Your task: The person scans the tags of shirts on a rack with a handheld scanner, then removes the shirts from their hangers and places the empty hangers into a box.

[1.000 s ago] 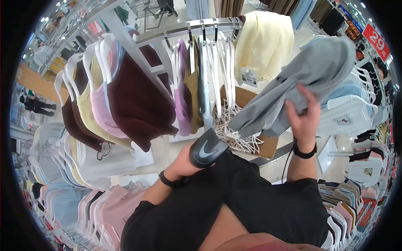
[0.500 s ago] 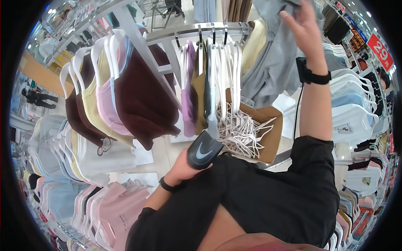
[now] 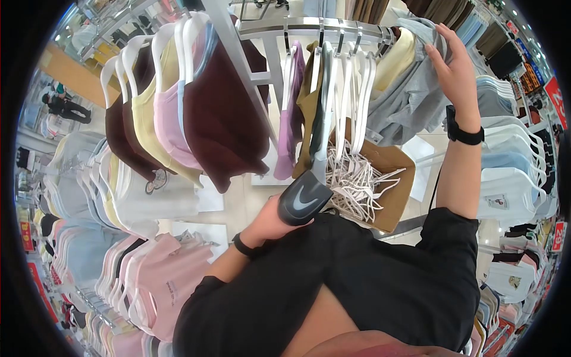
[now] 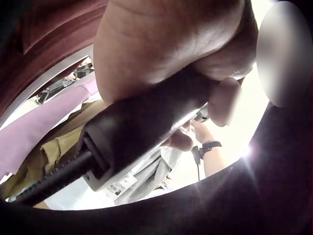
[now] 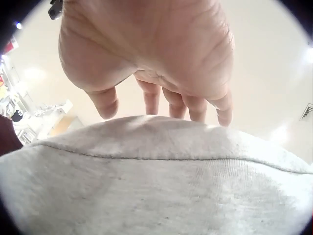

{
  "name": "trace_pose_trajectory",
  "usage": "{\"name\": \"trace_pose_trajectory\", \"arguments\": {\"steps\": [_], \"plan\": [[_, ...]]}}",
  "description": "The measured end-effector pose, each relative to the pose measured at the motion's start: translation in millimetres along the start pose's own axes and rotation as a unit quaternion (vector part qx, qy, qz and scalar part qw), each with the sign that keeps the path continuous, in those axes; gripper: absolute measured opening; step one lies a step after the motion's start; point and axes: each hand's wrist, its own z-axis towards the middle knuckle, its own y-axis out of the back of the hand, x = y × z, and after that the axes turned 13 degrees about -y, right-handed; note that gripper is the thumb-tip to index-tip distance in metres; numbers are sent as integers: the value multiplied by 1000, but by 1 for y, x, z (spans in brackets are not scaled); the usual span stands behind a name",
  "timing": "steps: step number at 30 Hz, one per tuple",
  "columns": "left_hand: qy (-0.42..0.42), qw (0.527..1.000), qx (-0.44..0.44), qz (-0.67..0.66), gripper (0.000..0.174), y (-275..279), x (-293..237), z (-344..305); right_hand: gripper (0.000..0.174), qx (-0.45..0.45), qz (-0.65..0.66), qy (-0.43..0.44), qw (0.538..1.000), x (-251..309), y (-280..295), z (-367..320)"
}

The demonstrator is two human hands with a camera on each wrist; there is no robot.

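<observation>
The left hand [image 3: 266, 221] is wrapped round the handle of a black scanner [image 3: 304, 198] with a pale curved mark; in the left wrist view the scanner's handle [image 4: 146, 125] and cord [image 4: 54, 178] show under the palm. At the upper right the right hand [image 3: 455, 74] is at a grey garment [image 3: 410, 101], which hangs over the end of the rail beside a pale yellow one [image 3: 395, 59]. In the right wrist view the fingers point down, spread and fairly straight, at the seam of the grey cloth [image 5: 156, 181]; whether the fingertips touch it is hard to tell.
A curved metal rail [image 3: 309, 27] carries white hangers [image 3: 360, 107] and purple, olive and dark garments. Below stands a cardboard box [image 3: 395, 202] of loose white hangers. Maroon clothes [image 3: 220, 119] hang at the left, white shirts [image 3: 502, 196] at the right.
The right hand has carried the grey garment up and away to the rail's end, where it now hangs beside the yellow one. The left hand still grips the scanner.
</observation>
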Motion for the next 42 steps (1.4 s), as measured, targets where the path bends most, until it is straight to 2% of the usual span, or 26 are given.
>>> {"name": "trace_pose_trajectory", "arguments": {"steps": [1,4,5,7,9,11,15,18,20,22,26,31,34,35,38,39,40,42], "plan": [[-2,1000,1,-4,54,0,2,0,41,-41,-33,32,998,8,2,-5],[-9,1000,-2,-3,53,0,9,-2,34,-53,22,57,997,48,11,-28],[-13,1000,-6,7,51,0,10,-2,29,-44,70,33,996,73,7,-45],[-18,1000,-9,9,50,0,10,-1,27,68,147,11,987,110,-5,-77],[-20,1000,-8,-6,50,0,8,-2,28,212,189,-12,959,141,-29,-106],[-26,1000,7,8,51,3,5,-3,35,309,132,-21,942,159,-52,-127],[-35,999,4,-10,53,11,3,-9,44,351,135,6,927,169,-87,-161],[-11,1000,-3,-18,54,16,13,-18,47,390,112,17,914,176,-89,-178],[-25,998,-20,-52,51,17,17,-21,49,414,108,36,903,174,-87,-186],[-31,998,-35,-49,50,20,18,-24,51,451,120,13,884,179,-80,-186],[-31,997,-59,-30,51,28,16,-32,48,463,137,7,876,187,-80,-193],[-49,994,-95,-28,54,49,15,-51,44,428,271,-18,862,221,-91,-181],[-71,991,-112,-19,55,67,17,-68,42,400,297,-27,867,253,-98,-165],[-77,990,-115,-20,58,75,16,-74,52,396,327,-20,858,261,-102,-161],[-107,977,-182,-22,63,89,11,-91,67,341,413,-71,842,292,-119,-148],[-109,979,-172,-24,73,97,13,-98,79,334,416,-63,843,298,-127,-141],[-127,973,-191,-23,76,102,9,-101,85,324,444,-94,830,311,-132,-133],[-164,960,-227,-17,81,112,-2,-106,92,287,423,-98,854,331,-141,-116]]}}
